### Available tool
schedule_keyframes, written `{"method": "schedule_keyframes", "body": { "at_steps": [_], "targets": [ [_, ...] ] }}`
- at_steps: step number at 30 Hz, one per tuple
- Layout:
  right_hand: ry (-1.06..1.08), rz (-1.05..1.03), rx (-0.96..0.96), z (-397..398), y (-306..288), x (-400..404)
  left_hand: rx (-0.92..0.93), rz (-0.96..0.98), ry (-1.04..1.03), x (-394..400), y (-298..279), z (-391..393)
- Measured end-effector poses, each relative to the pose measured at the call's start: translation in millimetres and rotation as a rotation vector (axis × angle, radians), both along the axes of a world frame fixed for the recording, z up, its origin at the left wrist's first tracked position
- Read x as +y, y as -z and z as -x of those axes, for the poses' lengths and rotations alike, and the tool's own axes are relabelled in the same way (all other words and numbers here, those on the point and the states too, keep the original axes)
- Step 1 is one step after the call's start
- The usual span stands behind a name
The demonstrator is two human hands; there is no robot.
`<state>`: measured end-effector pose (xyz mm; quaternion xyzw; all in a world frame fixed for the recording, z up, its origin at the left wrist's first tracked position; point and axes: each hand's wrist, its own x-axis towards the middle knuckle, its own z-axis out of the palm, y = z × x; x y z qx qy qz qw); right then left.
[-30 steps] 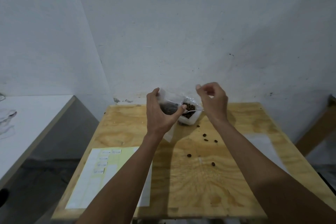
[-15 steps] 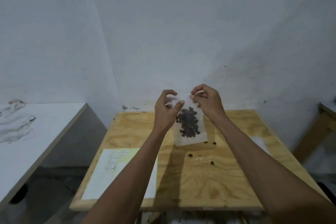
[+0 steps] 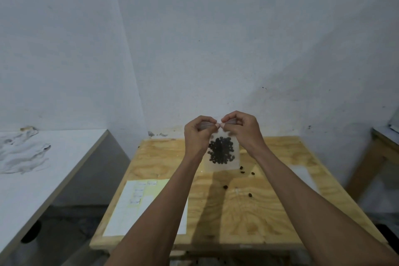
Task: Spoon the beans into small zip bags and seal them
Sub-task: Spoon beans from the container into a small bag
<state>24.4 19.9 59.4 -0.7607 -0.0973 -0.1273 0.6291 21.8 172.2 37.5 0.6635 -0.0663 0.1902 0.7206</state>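
A small clear zip bag [image 3: 222, 165] hangs upright above the far middle of the plywood table [image 3: 269, 218], with a cluster of dark beans [image 3: 221, 150] inside it. My left hand [image 3: 197, 136] and my right hand [image 3: 243, 128] both pinch its top edge, with thumbs and forefingers meeting at the middle of the strip. Several loose beans [image 3: 225, 187] lie scattered on the table below and to the right of the bag. The spoon and the bean container are hidden from view.
A white and yellow sheet with labels [image 3: 138, 207] lies on the table's left front part. A white counter [image 3: 38, 179] holding crumpled clear plastic [image 3: 21, 153] stands at the left. A wooden bench [image 3: 382, 153] is at the right edge. White walls close the back.
The right hand has left the spoon and joined the left on the bag. The bag was lifted upright, and both hands' fingertips have drawn together at the middle of its top edge.
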Motion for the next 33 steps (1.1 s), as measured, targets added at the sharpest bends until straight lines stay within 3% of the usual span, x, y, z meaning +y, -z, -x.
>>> {"method": "schedule_keyframes", "body": {
  "at_steps": [9, 23, 33],
  "targets": [
    [0.024, -0.046, 0.038, -1.0, -0.5, 0.9, 0.094, 0.112, 0.014, 2.1, -0.7, 1.4],
    [-0.078, -0.077, 0.16, -5.8, 7.1, -22.9, 0.11, -0.131, 0.17, 18.7, 3.3, -8.3],
    [0.026, -0.147, 0.167, -3.0, 3.2, -21.8, 0.166, -0.044, 0.225, 18.0, -2.9, -6.9]
  ]
}}
